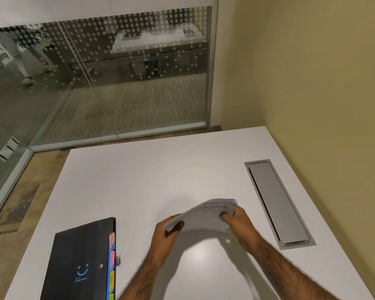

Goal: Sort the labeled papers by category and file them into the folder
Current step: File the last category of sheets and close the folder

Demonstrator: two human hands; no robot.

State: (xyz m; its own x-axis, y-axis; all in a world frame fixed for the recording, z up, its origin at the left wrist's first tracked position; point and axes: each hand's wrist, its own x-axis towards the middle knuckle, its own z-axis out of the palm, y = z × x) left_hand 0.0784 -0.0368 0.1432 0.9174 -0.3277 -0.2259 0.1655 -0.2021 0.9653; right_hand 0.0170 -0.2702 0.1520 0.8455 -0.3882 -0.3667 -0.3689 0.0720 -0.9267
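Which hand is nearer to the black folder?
Left. The left hand holds the left end of the paper stack, right of the black folder. The right hand holds its other end, farther off, beside the grey hatch.

One paper stack (206, 217), one black folder (78, 256), four coloured tabs (112, 259), two hands (168, 237) (240, 227), one table (139, 180).

On the white rectangular table (139, 180), the black tabbed folder (78, 252) lies near left. Right of it, the stack of white papers (204, 217) is held between the left hand (167, 237) and right hand (240, 226). The grey metal cable hatch (275, 200) lies further right.
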